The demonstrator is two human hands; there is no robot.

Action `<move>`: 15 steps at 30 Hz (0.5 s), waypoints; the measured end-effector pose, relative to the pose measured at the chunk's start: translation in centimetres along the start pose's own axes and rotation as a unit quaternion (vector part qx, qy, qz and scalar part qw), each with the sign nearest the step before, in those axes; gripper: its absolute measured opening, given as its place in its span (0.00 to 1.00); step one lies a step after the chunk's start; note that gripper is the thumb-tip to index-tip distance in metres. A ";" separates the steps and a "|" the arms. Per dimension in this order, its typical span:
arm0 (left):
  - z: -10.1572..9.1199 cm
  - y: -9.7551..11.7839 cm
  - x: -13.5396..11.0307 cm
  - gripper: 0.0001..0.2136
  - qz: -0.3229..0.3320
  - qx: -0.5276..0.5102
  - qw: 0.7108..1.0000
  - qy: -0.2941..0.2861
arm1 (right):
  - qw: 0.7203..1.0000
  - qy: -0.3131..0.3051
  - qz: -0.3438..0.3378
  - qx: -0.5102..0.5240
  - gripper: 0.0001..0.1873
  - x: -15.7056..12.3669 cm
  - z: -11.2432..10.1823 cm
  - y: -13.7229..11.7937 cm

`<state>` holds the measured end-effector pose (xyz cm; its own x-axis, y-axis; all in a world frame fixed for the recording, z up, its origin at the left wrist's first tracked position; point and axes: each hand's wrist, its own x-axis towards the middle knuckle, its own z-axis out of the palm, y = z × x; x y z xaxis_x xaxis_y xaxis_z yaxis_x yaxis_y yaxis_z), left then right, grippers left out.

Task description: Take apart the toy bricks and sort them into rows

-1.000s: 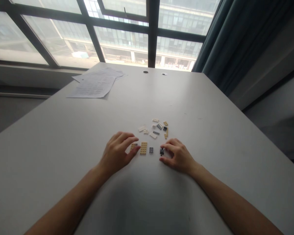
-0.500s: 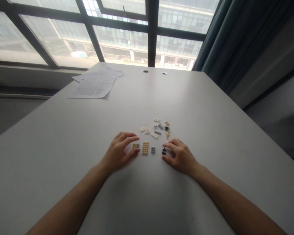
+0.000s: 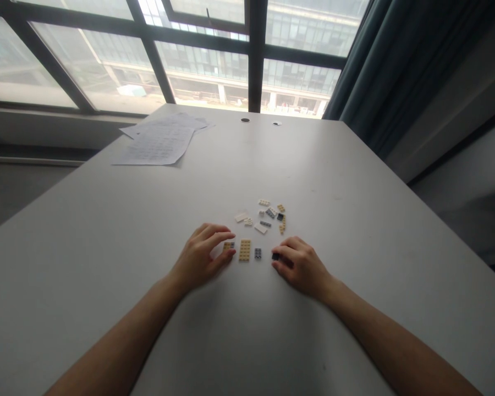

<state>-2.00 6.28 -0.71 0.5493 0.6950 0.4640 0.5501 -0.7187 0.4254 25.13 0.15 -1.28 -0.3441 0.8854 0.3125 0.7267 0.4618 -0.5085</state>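
My left hand [image 3: 200,258] rests on the grey table [image 3: 107,231], fingers curled round a small tan and grey brick piece [image 3: 228,246] at its fingertips. A tan studded plate [image 3: 245,249] lies just right of it, then a small grey brick [image 3: 258,253]. My right hand [image 3: 299,265] pinches a small black brick piece [image 3: 275,256] between thumb and forefinger, low on the table. A scatter of several small white, tan and dark bricks [image 3: 266,215] lies just beyond both hands.
Printed paper sheets [image 3: 159,140] lie at the far left of the table. Two round cable holes [image 3: 245,120] sit near the far edge, below a large window. A dark curtain [image 3: 379,71] hangs at the right.
My right hand has closed tighter over the black piece, which is now mostly hidden. The left hand has barely moved.
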 end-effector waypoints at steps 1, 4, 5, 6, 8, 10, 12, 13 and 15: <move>0.0 0.0 0.0 0.10 0.000 0.000 1.000 0.000 | 1.000 0.000 0.000 0.000 0.09 0.0 0.0 0.0; 0.1 0.1 0.0 0.10 -0.002 0.003 1.000 0.003 | 1.000 0.000 -0.001 0.002 0.09 0.2 0.2 0.0; 0.1 0.1 0.1 0.10 -0.004 0.004 1.000 0.003 | 1.000 0.001 -0.002 0.003 0.10 0.2 0.3 0.0; 0.2 0.1 0.1 0.10 -0.006 0.006 1.000 0.004 | 1.000 0.001 -0.004 0.005 0.10 0.3 0.3 0.0; 0.3 0.1 0.0 0.10 -0.008 0.008 1.000 0.005 | 1.000 0.002 -0.007 0.008 0.11 0.4 0.5 -0.1; 0.3 0.0 0.0 0.10 -0.006 0.010 1.000 0.007 | 1.000 0.002 -0.009 0.011 0.12 0.5 0.6 -0.2; 0.3 0.0 0.0 0.09 -0.005 0.012 1.000 0.007 | 1.000 -0.001 -0.009 0.012 0.12 0.7 0.7 -0.3; 0.3 0.0 0.0 0.09 -0.006 0.012 1.000 0.008 | 1.000 -0.001 -0.009 0.013 0.12 0.8 0.7 -0.3; 0.4 0.0 0.1 0.09 -0.006 0.013 1.000 0.008 | 1.000 -0.004 -0.009 0.013 0.11 0.9 0.7 -0.3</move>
<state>-1.74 6.34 -0.96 0.5317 0.7034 0.4717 0.5731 -0.7089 0.4111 24.12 0.87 -1.41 -0.3622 0.8770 0.3157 0.7044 0.4794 -0.5236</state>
